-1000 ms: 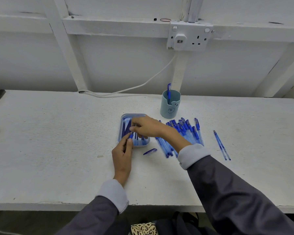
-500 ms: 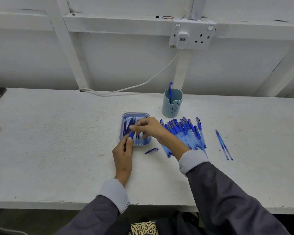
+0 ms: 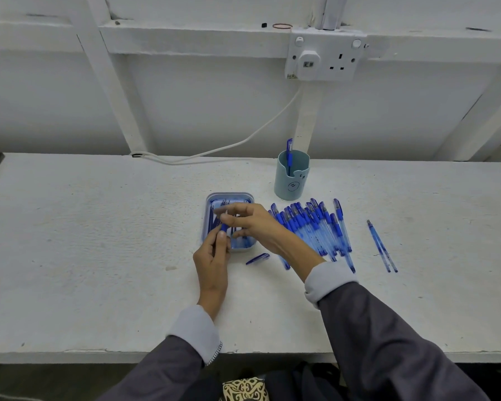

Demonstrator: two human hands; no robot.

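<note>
My left hand (image 3: 213,257) pinches a blue pen part (image 3: 223,227) between thumb and fingers, just over the near left corner of a small blue tray (image 3: 229,195). My right hand (image 3: 250,222) hovers over the tray with curled fingers at the top end of that same part; motion blur hides the exact grip. Several blue pen parts lie in the tray, mostly hidden by my hands. A pile of blue pens (image 3: 315,227) lies right of the tray. One blue pen cap (image 3: 257,259) rests on the table below the tray.
A teal cup (image 3: 292,179) with one pen stands behind the pile. Two pen refills (image 3: 381,246) lie further right. A white cable (image 3: 229,146) runs along the wall from a socket (image 3: 324,57). The white table (image 3: 99,241) ends at its front edge near me.
Both hands stay at the tray holding the pen part. My right fingers have shifted slightly over the tray; the view has tilted a little.
</note>
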